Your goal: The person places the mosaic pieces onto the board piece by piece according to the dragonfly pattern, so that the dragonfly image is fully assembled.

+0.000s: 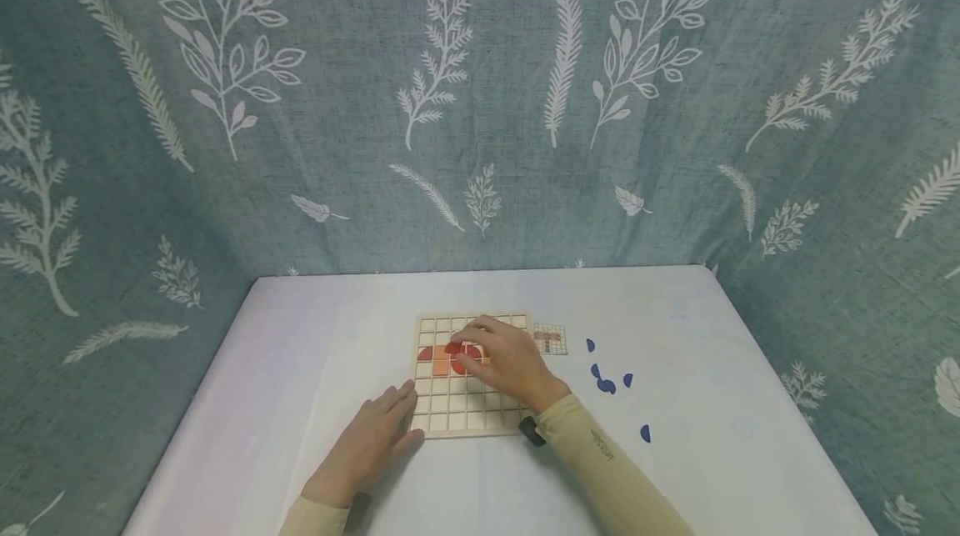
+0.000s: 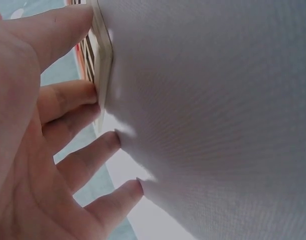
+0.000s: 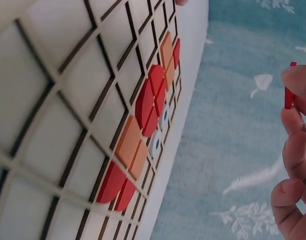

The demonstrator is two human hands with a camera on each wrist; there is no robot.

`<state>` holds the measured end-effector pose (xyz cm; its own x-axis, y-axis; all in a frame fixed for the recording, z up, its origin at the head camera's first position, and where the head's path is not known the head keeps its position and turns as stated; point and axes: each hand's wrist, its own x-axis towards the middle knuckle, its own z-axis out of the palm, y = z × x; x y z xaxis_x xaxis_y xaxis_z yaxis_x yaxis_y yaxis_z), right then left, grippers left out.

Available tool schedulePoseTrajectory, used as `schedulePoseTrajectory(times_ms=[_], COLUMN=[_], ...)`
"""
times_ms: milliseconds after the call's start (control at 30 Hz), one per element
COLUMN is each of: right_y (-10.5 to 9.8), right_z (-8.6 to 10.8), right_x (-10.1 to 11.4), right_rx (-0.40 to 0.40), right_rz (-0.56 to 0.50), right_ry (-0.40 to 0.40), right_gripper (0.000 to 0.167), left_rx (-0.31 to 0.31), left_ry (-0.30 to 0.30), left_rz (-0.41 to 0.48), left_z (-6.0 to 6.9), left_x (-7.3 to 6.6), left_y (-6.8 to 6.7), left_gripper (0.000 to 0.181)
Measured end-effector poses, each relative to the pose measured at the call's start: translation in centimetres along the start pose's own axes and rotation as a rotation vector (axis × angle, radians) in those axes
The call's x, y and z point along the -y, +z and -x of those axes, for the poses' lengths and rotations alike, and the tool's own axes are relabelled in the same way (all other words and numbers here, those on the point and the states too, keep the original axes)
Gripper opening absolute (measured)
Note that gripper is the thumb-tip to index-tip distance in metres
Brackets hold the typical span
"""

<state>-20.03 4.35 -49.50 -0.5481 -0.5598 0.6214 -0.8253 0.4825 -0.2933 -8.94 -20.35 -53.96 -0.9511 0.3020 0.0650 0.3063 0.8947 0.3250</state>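
A light wooden grid board (image 1: 457,422) lies on the white table. The right hand (image 1: 506,359) is over its upper part, pinching a small red piece (image 1: 453,348) between thumb and fingers. In the right wrist view that red piece (image 3: 289,92) is edge-on in the fingertips (image 3: 293,120), apart from the board. Red rounded pieces (image 3: 150,97), orange squares (image 3: 128,137) and two white eye-like pieces (image 3: 155,144) sit in the board's cells. The left hand (image 1: 372,438) has its fingers spread, with thumb and some fingertips touching the board's side edge (image 2: 105,65).
A small card with a printed grid pattern (image 1: 557,346) lies against the board's right side. Several dark blue rounded pieces (image 1: 606,386) are scattered on the table (image 1: 720,378) to the right. A patterned green curtain (image 1: 510,186) stands behind and at both sides.
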Motion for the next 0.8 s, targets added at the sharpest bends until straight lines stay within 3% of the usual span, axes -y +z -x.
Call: schedulePoseTrajectory(times_ms=[233, 400, 600, 800], right_y=[1.4, 2.5, 3.9, 5.2], right_z=[-1.5, -2.1, -2.4, -3.0], right_x=[0.1, 0.1, 0.2, 0.6], right_rx=[0.121, 0.255, 0.355, 0.437], right_rz=[0.007, -0.034, -0.068, 0.016], right_ry=[0.039, 0.094, 0.149, 0.165], right_gripper=[0.019, 0.021, 0.024, 0.02], left_rx=[-0.01, -0.035, -0.059, -0.033], left_ry=[0.018, 0.05, 0.073, 0.061], left_rz=[0.006, -0.002, -0.002, 0.0], left_z=[0.0, 0.1, 0.3, 0.2], left_x=[-0.2, -0.1, 0.1, 0.0], left_y=[-0.2, -0.1, 0.1, 0.0], left_gripper=[0.058, 0.057, 0.057, 0.057])
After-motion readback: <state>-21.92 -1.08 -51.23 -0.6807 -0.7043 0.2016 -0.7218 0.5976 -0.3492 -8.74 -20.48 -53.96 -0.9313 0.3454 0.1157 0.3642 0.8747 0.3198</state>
